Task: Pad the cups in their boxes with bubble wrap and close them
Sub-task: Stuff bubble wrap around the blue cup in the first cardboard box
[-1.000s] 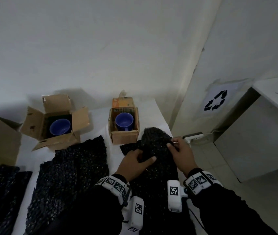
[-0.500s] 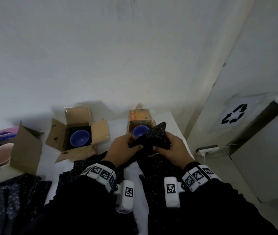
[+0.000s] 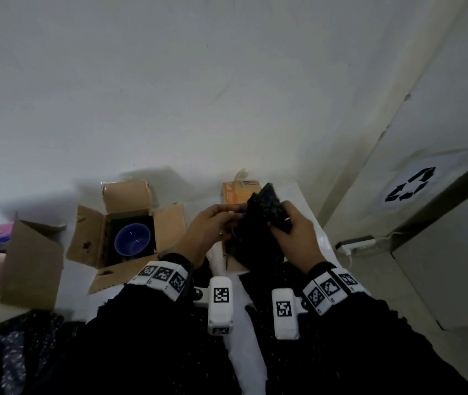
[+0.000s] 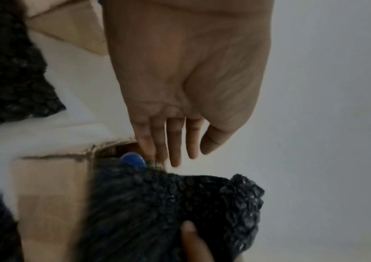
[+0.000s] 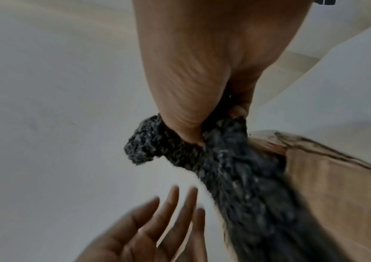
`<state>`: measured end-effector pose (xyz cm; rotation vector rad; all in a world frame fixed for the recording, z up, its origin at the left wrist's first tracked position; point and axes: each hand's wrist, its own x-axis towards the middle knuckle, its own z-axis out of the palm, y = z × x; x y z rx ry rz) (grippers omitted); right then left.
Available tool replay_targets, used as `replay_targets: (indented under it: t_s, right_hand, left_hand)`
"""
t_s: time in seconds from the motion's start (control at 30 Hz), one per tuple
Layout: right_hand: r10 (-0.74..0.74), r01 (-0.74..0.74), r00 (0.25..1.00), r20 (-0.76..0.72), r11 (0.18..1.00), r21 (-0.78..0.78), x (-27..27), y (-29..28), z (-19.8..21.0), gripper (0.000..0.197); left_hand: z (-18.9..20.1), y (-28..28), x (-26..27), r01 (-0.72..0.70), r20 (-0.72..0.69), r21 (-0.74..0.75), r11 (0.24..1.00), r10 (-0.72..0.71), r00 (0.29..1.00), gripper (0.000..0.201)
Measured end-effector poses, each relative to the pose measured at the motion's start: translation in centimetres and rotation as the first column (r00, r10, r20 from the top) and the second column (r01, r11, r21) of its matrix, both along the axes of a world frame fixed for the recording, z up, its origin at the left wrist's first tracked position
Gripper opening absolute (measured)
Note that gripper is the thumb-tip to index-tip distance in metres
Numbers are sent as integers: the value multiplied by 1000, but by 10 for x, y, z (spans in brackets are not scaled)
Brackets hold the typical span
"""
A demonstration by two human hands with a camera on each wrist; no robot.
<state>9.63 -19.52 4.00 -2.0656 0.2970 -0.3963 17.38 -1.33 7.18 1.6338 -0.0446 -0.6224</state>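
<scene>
Bubble wrap (image 3: 258, 223) lifted off white table (image 3: 309, 201), grey wall (image 3: 198, 95) behind

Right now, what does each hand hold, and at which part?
The right hand pinches the black bubble wrap near its upper end. The left hand is open, holding nothing.

The right hand (image 3: 295, 238) has lifted the black bubble wrap (image 3: 258, 223) off the table and now grips it over the small box (image 3: 237, 192). The left hand (image 3: 210, 229) has let go, its fingers (image 4: 175, 141) straight beside the blue cup (image 4: 134, 159).
</scene>
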Motion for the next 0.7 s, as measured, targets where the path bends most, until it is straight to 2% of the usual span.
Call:
replay_targets:
  t_s: [0.07, 0.13, 0.23, 0.3, 0.33, 0.37, 0.43, 0.53, 0.57, 0.63, 0.7]
  right_hand:
    - [-97, 97, 995, -3, 994, -49, 13, -4, -3, 17]
    - [-60, 50, 996, -66, 989, -138, 26, 0, -5, 12]
    - [138, -227, 951, -277, 919, -322, 36, 15, -9, 30]
    - [239, -391, 873, -426, 865, -316, 38, 26, -9, 24]
    - [270, -424, 842, -467, 867, -262, 38, 30, -7, 22]
    - [274, -424, 820, -503, 881, -211, 41, 34, -7, 29]
    - [241, -431, 782, -574, 875, -220, 48, 35, -7, 42]
    - [249, -578, 711, -657, 739, -346, 57, 36, -7, 27]
    - [257, -612, 696, -671, 701, -366, 59, 37, -9, 24]
    - [249, -601, 702, -667, 710, -368, 59, 40, -12, 23]
    - [195, -529, 755, -626, 746, -405, 57, 45, -15, 23]
  left_hand:
    - [-13, 7, 7, -49, 193, 222, 974, 6, 981, 21]
    - [-24, 13, 10, -22, 227, 292, 956, -47, 973, 25]
    - [-38, 19, 6, 71, 59, 204, 976, -85, 995, 31]
    - [-42, 22, 3, 54, -4, 122, 991, -54, 999, 32]
    - [-44, 22, 2, 45, 11, 107, 993, -46, 999, 31]
    - [-48, 24, 4, 43, 51, 116, 992, -49, 997, 29]
    - [-55, 27, 6, 48, 176, 167, 985, -77, 981, 29]
    - [-68, 29, 9, 41, 418, 323, 946, -181, 890, 24]
    - [-71, 29, 9, 38, 459, 375, 926, -222, 860, 19]
    - [-73, 29, 6, 43, 463, 424, 905, -257, 848, 17]
    - [-72, 31, 5, 61, 487, 478, 876, -322, 812, 27]
